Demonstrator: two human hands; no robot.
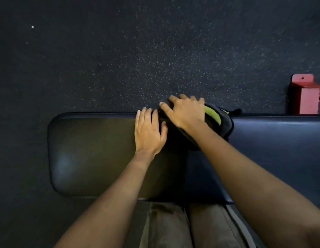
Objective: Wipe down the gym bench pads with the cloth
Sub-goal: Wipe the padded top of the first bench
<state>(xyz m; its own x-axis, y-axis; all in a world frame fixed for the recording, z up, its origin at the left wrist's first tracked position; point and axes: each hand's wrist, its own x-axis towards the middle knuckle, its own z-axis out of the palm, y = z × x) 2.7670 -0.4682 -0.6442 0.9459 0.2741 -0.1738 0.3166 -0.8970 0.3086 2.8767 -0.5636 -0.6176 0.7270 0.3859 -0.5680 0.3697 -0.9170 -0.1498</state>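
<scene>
Seen from above, the bench runs left to right across a speckled dark floor [119, 51]. The bench's left pad [87, 149] has a rounded end and a dull sheen. The left hand [148, 131] lies flat on this pad near the bench's far edge, fingers straight and together, holding nothing, with its thumb side against the cloth [218, 120]. The cloth, dark with a yellow-green stripe, sits bunched at the bench's far edge, where the two pads meet. The right hand [184, 111] presses down on top of it, fingers spread and loose rather than clenched. The bench's right pad [272, 140] stretches out of view. Beyond the bench's far right edge stands a red metal bracket [306, 97].
</scene>
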